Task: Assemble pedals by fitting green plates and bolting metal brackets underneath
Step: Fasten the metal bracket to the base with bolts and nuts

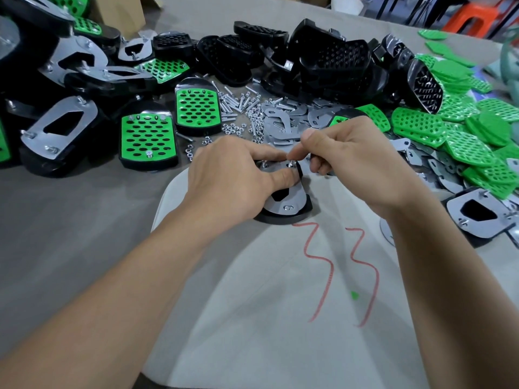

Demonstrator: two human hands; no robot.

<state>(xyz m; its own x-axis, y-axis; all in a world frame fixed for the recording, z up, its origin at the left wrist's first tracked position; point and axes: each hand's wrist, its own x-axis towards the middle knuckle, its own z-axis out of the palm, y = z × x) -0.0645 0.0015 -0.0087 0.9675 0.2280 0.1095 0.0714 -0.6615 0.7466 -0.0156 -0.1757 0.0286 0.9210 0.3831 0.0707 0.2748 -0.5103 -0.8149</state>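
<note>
A black pedal (283,217) lies upside down at the middle of the table, with a metal bracket (286,202) on its underside and bolt ends sticking up through it. My left hand (233,178) grips the pedal from the left, thumb pressed on the bracket. My right hand (345,161) reaches in from the right and pinches something small at a bolt end (290,163) on the far side; I cannot make out what it pinches.
Finished pedals with green plates (147,138) lie left. Empty black pedals (331,57) pile up behind. Loose bolts and nuts (238,108) and brackets (283,122) lie just beyond my hands. Green plates (449,130) heap at right. A bracketed pedal (477,214) sits right.
</note>
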